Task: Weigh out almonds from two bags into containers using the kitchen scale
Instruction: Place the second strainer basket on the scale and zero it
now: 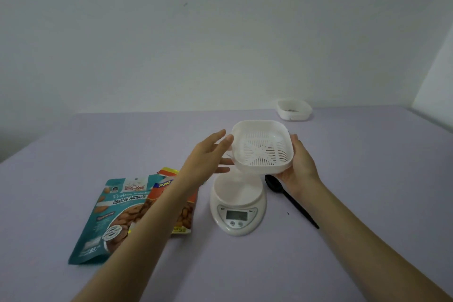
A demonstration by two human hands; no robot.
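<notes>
A white square basket with a slotted bottom (262, 147) hangs tilted above the white kitchen scale (237, 206). My right hand (300, 167) grips its right rim and underside. My left hand (208, 157) touches the basket's left side with fairly straight fingers. On the table to the left lie two almond bags: a teal one (110, 218) and an orange one (182, 213) that partly overlaps it, both partly hidden by my left forearm. The scale's platform is bare and its display looks blank.
A black plastic spoon (289, 197) lies right of the scale, under my right wrist. A second white container (294, 109) stands at the table's far edge near the wall. The table top is pale lilac (367, 179).
</notes>
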